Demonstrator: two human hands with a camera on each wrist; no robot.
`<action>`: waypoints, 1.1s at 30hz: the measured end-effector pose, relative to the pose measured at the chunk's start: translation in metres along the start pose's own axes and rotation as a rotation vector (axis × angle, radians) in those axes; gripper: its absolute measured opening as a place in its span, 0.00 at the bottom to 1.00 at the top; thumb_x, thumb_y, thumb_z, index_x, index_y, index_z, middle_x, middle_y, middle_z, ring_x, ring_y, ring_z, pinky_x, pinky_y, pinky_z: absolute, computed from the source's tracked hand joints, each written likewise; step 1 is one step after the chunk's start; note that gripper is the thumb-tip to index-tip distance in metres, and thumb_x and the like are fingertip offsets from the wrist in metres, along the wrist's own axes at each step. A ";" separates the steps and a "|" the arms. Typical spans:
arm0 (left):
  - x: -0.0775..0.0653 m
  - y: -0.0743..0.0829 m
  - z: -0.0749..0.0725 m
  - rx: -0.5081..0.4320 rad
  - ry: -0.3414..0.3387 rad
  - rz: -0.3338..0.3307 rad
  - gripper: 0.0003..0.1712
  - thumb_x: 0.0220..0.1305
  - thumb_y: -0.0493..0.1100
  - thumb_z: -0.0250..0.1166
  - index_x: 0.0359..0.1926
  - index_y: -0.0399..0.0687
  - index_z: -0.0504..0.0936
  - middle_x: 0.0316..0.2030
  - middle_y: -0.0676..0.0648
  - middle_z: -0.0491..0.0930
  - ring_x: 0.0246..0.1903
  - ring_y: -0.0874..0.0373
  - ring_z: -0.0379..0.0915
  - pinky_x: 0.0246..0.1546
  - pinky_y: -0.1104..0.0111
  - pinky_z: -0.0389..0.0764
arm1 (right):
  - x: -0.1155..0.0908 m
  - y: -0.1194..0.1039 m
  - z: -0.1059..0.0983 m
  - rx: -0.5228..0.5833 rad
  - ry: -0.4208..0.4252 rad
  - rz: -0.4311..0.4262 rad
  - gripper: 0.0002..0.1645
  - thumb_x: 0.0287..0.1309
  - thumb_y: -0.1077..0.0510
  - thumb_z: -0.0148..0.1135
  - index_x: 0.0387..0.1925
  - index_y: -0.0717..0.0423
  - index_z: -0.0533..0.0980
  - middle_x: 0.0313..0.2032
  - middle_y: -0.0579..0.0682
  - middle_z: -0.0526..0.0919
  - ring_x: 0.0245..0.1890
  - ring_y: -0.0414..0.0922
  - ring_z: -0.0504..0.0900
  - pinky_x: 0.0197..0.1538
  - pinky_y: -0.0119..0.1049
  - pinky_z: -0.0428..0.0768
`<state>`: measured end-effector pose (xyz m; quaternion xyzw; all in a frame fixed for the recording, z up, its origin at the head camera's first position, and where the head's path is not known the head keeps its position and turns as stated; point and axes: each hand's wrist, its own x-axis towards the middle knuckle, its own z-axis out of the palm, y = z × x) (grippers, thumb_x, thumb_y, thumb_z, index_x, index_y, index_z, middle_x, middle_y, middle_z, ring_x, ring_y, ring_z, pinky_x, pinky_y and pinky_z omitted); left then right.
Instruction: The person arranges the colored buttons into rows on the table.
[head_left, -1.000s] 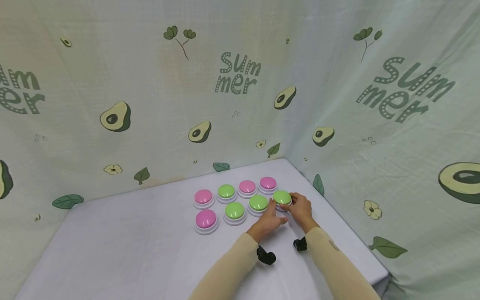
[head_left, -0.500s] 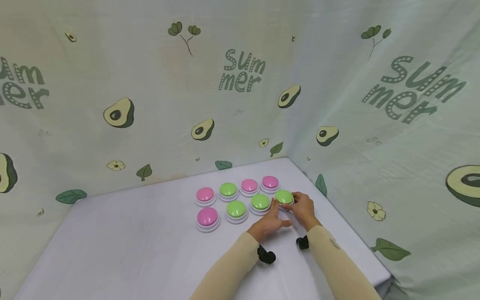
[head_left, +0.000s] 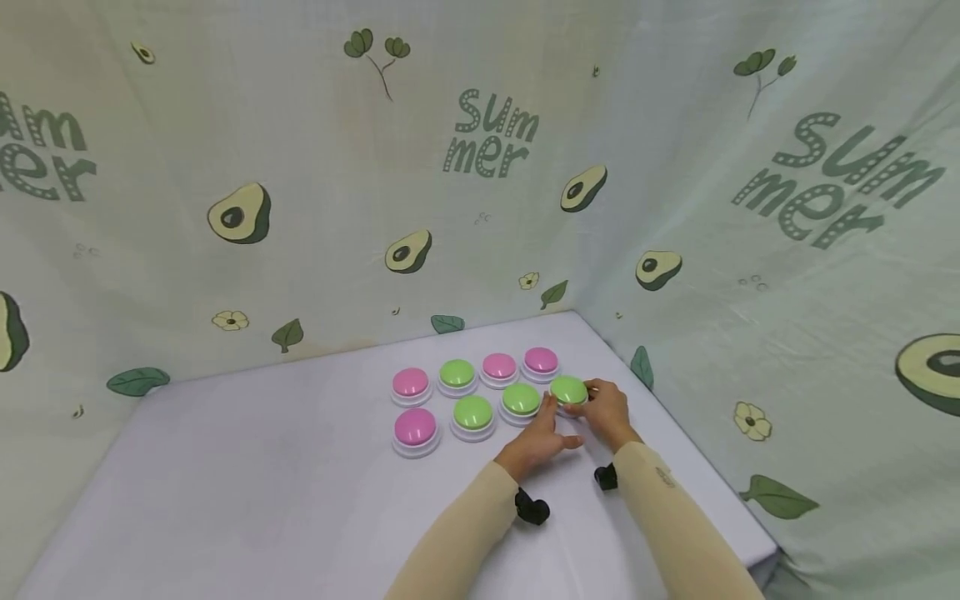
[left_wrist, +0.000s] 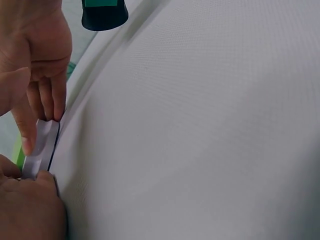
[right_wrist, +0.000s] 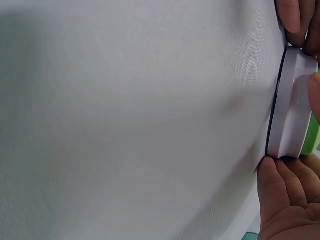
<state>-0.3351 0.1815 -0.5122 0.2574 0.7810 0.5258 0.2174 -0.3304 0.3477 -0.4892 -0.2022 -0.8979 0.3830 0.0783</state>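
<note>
A green push button [head_left: 568, 390] with a white round base stands at the right end of the near row, between both hands. My right hand [head_left: 609, 413] grips it, fingers at the far right side of the base and thumb on the near side. My left hand [head_left: 538, 437] touches its left side with extended fingers, thumb held apart. In the left wrist view the white base [left_wrist: 41, 145] sits on the table between the fingertips of both hands. The right wrist view shows the same white base [right_wrist: 292, 105], right fingers [right_wrist: 280, 185] along its side.
Left of it in the near row are two green buttons [head_left: 521, 399] and a pink button [head_left: 415, 426]. Behind stand another green button [head_left: 456, 372] and three pink buttons [head_left: 498, 365]. A white cloth [head_left: 262, 467] covers the table. Printed curtains [head_left: 315, 167] rise behind and at right.
Both hands stay at the same green button, in nearly the same pose. The head view has shifted slightly; the buttons keep their arrangement.
</note>
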 end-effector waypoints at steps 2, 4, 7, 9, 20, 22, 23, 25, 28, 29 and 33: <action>0.003 0.001 0.002 0.005 0.004 0.005 0.58 0.67 0.49 0.72 0.83 0.36 0.45 0.84 0.40 0.38 0.81 0.45 0.43 0.82 0.54 0.49 | 0.001 0.001 -0.003 -0.007 -0.002 -0.005 0.43 0.54 0.56 0.83 0.65 0.73 0.73 0.64 0.71 0.77 0.67 0.68 0.74 0.72 0.60 0.72; 0.004 0.002 0.005 0.002 0.002 -0.002 0.58 0.67 0.49 0.72 0.84 0.37 0.45 0.84 0.40 0.38 0.82 0.46 0.41 0.82 0.54 0.48 | 0.002 0.003 -0.005 -0.017 -0.006 -0.003 0.43 0.54 0.56 0.82 0.65 0.73 0.73 0.64 0.71 0.77 0.66 0.68 0.74 0.71 0.61 0.72; 0.004 0.001 0.008 0.011 0.005 -0.014 0.58 0.67 0.50 0.73 0.84 0.38 0.45 0.84 0.41 0.38 0.82 0.47 0.40 0.82 0.55 0.48 | 0.001 0.005 -0.007 -0.023 -0.016 -0.003 0.43 0.55 0.55 0.82 0.65 0.73 0.73 0.64 0.72 0.76 0.66 0.70 0.74 0.71 0.62 0.71; 0.003 0.001 0.009 0.019 0.009 -0.018 0.58 0.67 0.50 0.73 0.84 0.39 0.46 0.84 0.41 0.39 0.82 0.47 0.41 0.82 0.55 0.48 | 0.000 0.006 -0.008 -0.026 -0.019 -0.005 0.43 0.55 0.55 0.82 0.65 0.74 0.72 0.64 0.73 0.75 0.66 0.70 0.73 0.71 0.63 0.71; 0.003 0.007 0.007 0.011 0.007 0.001 0.57 0.68 0.51 0.72 0.84 0.38 0.47 0.84 0.42 0.40 0.78 0.45 0.55 0.80 0.58 0.55 | 0.001 0.004 -0.011 -0.040 -0.010 -0.003 0.43 0.56 0.55 0.82 0.66 0.74 0.73 0.64 0.71 0.76 0.69 0.69 0.71 0.74 0.63 0.67; 0.003 0.006 0.007 0.013 0.005 0.011 0.57 0.68 0.51 0.72 0.83 0.37 0.47 0.84 0.41 0.40 0.77 0.43 0.59 0.80 0.59 0.57 | 0.003 0.005 -0.011 -0.040 -0.013 -0.004 0.43 0.56 0.56 0.81 0.66 0.74 0.72 0.65 0.72 0.75 0.69 0.69 0.71 0.74 0.63 0.67; 0.003 0.006 0.008 0.015 0.002 0.017 0.56 0.69 0.51 0.72 0.83 0.37 0.47 0.84 0.40 0.40 0.77 0.43 0.58 0.79 0.60 0.57 | 0.003 0.006 -0.011 -0.041 -0.013 -0.001 0.43 0.57 0.56 0.81 0.66 0.74 0.72 0.65 0.72 0.75 0.68 0.69 0.71 0.73 0.63 0.68; 0.004 0.005 0.011 0.021 -0.003 0.031 0.56 0.68 0.50 0.72 0.83 0.35 0.48 0.84 0.39 0.41 0.77 0.43 0.57 0.79 0.60 0.58 | 0.002 0.010 -0.012 -0.035 -0.014 0.007 0.43 0.57 0.56 0.80 0.66 0.74 0.71 0.65 0.72 0.74 0.68 0.70 0.71 0.73 0.63 0.68; 0.003 0.003 0.015 0.021 -0.010 0.040 0.56 0.68 0.50 0.73 0.82 0.34 0.48 0.83 0.37 0.42 0.77 0.42 0.58 0.78 0.60 0.61 | 0.001 0.016 -0.012 -0.039 -0.015 0.010 0.44 0.57 0.55 0.80 0.67 0.74 0.71 0.66 0.73 0.74 0.68 0.70 0.71 0.72 0.63 0.69; 0.003 0.003 0.017 0.016 -0.013 0.040 0.56 0.68 0.50 0.73 0.82 0.33 0.48 0.83 0.37 0.43 0.77 0.42 0.59 0.78 0.60 0.62 | 0.001 0.018 -0.013 -0.045 -0.015 0.010 0.44 0.57 0.55 0.80 0.66 0.75 0.71 0.66 0.73 0.74 0.67 0.70 0.71 0.72 0.63 0.69; 0.002 0.001 0.024 0.002 -0.030 0.037 0.56 0.68 0.51 0.72 0.83 0.35 0.48 0.83 0.38 0.45 0.75 0.42 0.61 0.77 0.61 0.64 | 0.000 0.025 -0.016 -0.069 -0.005 0.007 0.43 0.56 0.54 0.80 0.63 0.75 0.70 0.64 0.74 0.76 0.65 0.71 0.72 0.70 0.64 0.71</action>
